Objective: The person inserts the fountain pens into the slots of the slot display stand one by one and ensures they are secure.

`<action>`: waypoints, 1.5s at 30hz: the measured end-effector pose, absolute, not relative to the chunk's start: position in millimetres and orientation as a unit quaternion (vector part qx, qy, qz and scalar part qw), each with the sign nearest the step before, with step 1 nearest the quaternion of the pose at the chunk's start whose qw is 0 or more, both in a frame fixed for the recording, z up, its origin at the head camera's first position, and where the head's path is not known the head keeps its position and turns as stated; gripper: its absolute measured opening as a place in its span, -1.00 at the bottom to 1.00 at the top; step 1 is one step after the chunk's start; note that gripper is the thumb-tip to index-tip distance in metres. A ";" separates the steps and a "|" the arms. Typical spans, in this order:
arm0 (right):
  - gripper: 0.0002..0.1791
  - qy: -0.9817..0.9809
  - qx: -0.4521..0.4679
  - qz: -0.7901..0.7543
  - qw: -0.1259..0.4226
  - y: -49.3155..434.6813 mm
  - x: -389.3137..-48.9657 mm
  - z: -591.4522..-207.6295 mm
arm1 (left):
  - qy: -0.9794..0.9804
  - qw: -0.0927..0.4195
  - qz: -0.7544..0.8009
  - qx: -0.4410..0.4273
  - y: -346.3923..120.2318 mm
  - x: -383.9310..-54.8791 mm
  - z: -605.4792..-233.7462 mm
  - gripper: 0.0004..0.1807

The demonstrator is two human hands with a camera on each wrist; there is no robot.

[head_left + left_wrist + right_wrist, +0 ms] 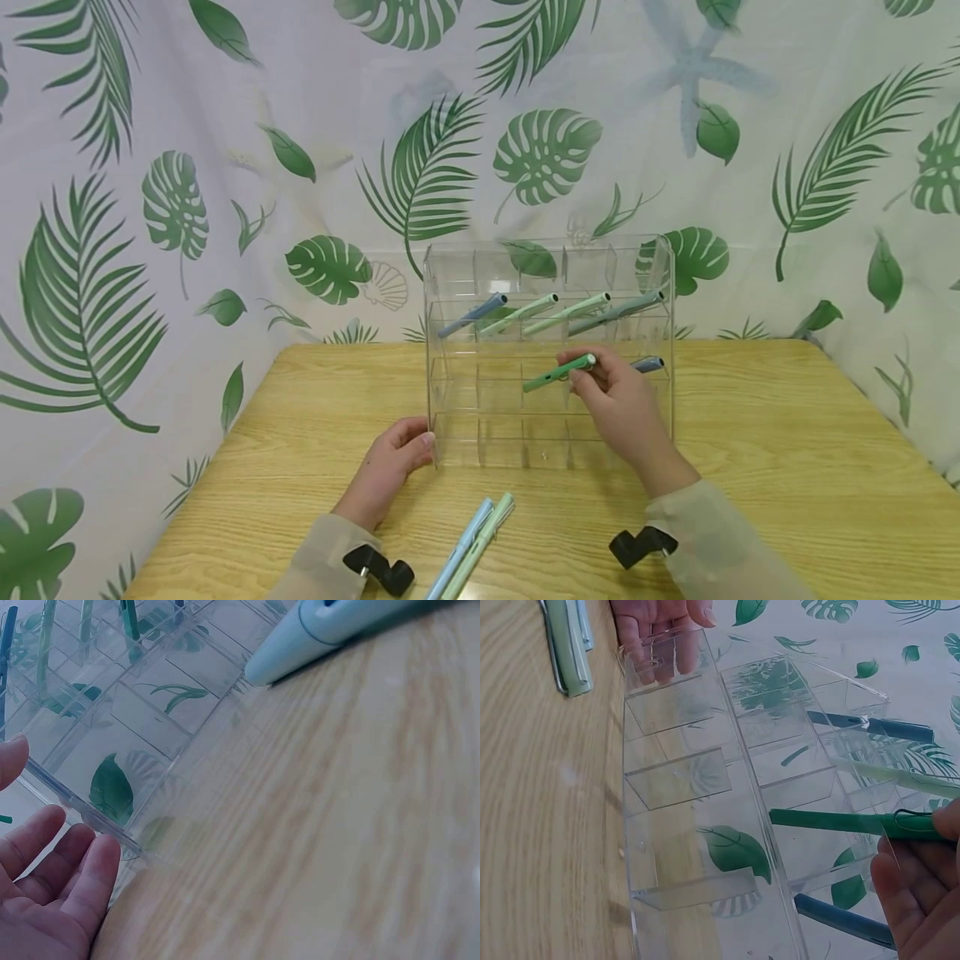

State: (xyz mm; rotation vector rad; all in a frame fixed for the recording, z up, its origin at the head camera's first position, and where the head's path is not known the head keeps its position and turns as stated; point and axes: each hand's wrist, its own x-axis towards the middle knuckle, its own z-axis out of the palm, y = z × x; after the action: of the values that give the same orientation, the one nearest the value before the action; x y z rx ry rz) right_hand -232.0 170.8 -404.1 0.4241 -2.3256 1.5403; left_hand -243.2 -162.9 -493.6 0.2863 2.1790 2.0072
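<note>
One slim green pen (pixel 551 377) is pinched by the right hand (pixel 624 408); the left hand (pixel 386 467) (relaxed) touches a clear, gridded rack (pixel 523 440).

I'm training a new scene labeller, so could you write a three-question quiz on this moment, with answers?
1. Which hand holds the dark green pen?
2. True or false: on the wooden table, a light green pen lies beside a light blue pen.
3. The left hand is at which part of the clear rack? A) right side B) left side C) top

Key: 1. The right hand. 2. True. 3. B.
</note>
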 end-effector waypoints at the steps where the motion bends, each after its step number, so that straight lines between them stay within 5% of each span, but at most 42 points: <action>1: -0.72 -0.812 0.149 0.540 0.161 170.7 -232.8 -404.2 | 0.729 0.082 0.672 0.096 -162.9 -243.2 -493.5 -0.37; 23: -0.36 -0.778 0.158 0.599 0.104 181.0 -223.7 -400.9 | 0.726 0.082 0.675 0.099 -161.5 -245.3 -490.7 -0.39; 45: -0.31 -0.802 0.178 0.560 0.103 196.6 -205.5 -398.6 | 0.731 0.083 0.671 0.098 -162.8 -243.8 -492.3 -0.37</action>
State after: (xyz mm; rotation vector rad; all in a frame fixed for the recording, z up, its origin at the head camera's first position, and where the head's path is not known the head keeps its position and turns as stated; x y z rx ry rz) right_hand -205.5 196.6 -398.6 0.5245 -2.3681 1.6536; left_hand -243.8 -162.8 -492.3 0.2917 2.1807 2.0020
